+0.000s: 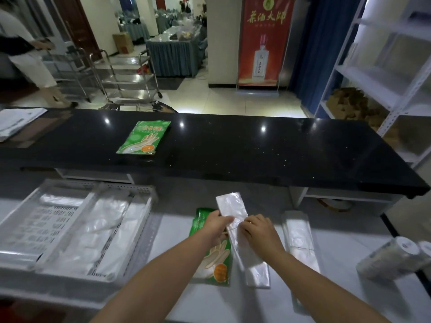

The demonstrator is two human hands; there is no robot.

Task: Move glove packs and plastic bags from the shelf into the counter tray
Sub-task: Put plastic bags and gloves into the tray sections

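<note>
Left: white plastic divided tray (70, 229) on the white lower counter (175, 241), clear bags already in its compartments. Beyond it a green printed glove pack (144, 137) lies flat on the black polished counter top (256, 155), not in the tray. Centre: second green glove pack (217, 264) on the white counter, partly under the long clear plastic-bag bundle (231, 203) we have in both hands.

Step, as we judge it: lift bundle, carry it left to the tray. To do it well:
- raise it clear of the glove pack beneath so that doesn't drag along
- support both sides, since the film looks slippery & floppy
- lay it lengthwise in a compartment w/ room

Grip: left hand (215, 226) has fingers curled on the bundle's left edge near mid-length, a narrow pinch. Right hand (258, 229) is curled onto the right edge opposite, likewise closed on it.

Right of the hands another clear bag bundle (300, 236) lies flat, untouched. Far right: rolls of clear bags (394, 257).
</note>
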